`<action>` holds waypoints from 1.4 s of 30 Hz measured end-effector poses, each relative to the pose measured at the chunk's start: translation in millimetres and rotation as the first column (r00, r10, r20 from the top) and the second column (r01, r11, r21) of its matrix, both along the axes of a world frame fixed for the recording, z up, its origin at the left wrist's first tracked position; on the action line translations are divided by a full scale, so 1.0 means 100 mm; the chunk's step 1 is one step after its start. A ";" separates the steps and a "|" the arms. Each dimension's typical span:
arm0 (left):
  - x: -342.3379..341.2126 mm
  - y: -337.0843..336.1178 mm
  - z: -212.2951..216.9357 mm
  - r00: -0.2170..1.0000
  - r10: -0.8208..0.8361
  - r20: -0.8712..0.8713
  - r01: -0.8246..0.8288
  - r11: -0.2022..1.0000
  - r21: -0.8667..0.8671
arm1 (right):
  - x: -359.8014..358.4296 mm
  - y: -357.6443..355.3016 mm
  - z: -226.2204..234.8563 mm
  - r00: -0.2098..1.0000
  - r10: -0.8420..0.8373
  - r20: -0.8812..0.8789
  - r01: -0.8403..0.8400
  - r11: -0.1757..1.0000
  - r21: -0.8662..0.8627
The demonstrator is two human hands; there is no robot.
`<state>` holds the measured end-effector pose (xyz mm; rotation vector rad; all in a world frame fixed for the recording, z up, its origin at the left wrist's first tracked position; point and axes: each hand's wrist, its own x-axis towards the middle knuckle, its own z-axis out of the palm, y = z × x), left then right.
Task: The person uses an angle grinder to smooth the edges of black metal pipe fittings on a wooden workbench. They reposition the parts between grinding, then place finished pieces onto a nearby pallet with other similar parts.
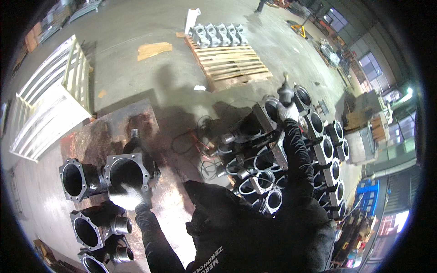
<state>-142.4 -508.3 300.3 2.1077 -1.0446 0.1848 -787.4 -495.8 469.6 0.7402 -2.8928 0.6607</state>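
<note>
My left hand (126, 197), in a white glove, grips the lower flange of a dark metal casting (129, 169) with a square flange and round bore, standing on a rusty steel plate (114, 127). My right hand (287, 109), also gloved, is stretched far out and closed around a dark handle-like tool (286, 92) above a stack of similar castings (291, 154). A second casting (78, 178) stands just left of the one I hold.
Two more castings (98, 227) lie at the lower left. A wooden pallet (230, 63) with several grey castings (218, 34) lies ahead. A white metal frame (50, 100) stands at the left. Cables (195, 141) trail on the concrete floor.
</note>
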 end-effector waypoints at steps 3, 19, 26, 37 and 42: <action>-0.01 0.00 0.04 1.000 0.013 -0.028 -0.012 1.000 0.015 | -0.22 -0.03 -0.26 0.999 -0.044 0.000 0.044 0.994 0.096; -0.05 -0.01 0.12 0.997 0.027 -0.078 -0.027 1.000 -0.006 | 0.43 -0.10 -0.09 0.974 0.085 -0.211 -0.028 0.965 0.262; -0.14 0.01 0.24 0.989 0.130 -0.073 -0.119 0.984 0.129 | 1.59 -0.43 -0.66 0.674 0.683 -0.282 -0.693 0.717 0.082; -0.15 0.20 -0.14 0.798 0.059 -0.600 -0.306 0.897 -0.319 | 4.37 -2.74 -3.17 0.195 0.576 0.794 -0.815 0.545 -0.196; 0.04 1.03 -1.02 0.400 0.626 -0.670 -0.529 0.755 0.389 | 4.83 -3.03 -3.84 -0.196 0.140 0.971 -0.466 0.858 -0.218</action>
